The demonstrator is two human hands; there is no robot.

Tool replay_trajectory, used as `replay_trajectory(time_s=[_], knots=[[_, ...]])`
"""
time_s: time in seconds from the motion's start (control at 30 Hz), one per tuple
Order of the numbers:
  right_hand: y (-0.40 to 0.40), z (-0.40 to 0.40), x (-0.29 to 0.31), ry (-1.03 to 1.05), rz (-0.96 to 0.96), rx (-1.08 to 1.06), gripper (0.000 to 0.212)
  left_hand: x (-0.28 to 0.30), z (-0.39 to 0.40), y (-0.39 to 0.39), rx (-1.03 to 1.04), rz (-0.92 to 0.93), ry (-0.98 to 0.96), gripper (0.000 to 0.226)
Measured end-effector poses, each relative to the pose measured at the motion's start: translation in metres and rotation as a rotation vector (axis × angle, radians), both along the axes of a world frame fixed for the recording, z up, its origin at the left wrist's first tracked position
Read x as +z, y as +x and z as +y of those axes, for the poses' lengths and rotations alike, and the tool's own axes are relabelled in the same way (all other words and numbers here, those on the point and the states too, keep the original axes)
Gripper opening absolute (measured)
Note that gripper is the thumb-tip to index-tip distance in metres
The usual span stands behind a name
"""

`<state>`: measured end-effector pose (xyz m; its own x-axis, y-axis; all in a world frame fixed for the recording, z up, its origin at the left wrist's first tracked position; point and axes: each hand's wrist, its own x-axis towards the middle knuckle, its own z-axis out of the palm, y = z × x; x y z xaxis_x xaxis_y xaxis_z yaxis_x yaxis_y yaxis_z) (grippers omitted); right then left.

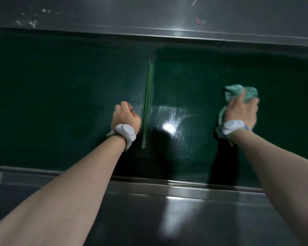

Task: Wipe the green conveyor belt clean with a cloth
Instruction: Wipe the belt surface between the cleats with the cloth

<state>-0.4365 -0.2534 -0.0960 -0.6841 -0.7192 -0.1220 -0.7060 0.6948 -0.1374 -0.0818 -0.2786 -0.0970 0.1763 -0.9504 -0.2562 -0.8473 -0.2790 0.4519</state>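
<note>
The dark green conveyor belt (60, 96) runs across the view from left to right. A thin light-green cleat (147, 107) stands across it near the middle. My left hand (125, 115) rests on the belt just left of the cleat, fingers curled in a fist with nothing seen in it. My right hand (241, 112) presses a crumpled teal cloth (240, 92) onto the belt at the right; the hand is blurred. A wet, shiny streak (171, 119) lies between the cleat and the cloth. Both wrists carry white bands.
A steel rail (167, 185) and a flat steel ledge (149, 219) border the belt on my side. A steel wall (149, 15) with white smears and a small red spot (197, 21) rises behind the belt.
</note>
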Motion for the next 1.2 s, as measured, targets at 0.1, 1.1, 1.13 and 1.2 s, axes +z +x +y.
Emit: replay_trajectory(time_s=[0.1, 1.1, 1.13, 1.2], knots=[[-0.013, 0.027, -0.007, 0.008, 0.019, -0.168, 0.054, 0.001, -0.007, 0.002, -0.006, 0.006, 0.093, 0.012], [0.051, 0.112, -0.014, -0.082, -0.012, 0.185, 0.048, 0.026, 0.018, -0.046, 0.17, -0.149, -0.147, 0.025], [0.085, 0.109, -0.013, -0.021, -0.082, 0.246, 0.047, 0.032, 0.027, -0.058, 0.115, -0.153, -0.251, 0.025], [0.152, 0.111, -0.012, 0.0, -0.162, 0.442, 0.048, 0.036, 0.045, -0.086, -0.034, -0.105, -0.38, 0.023]])
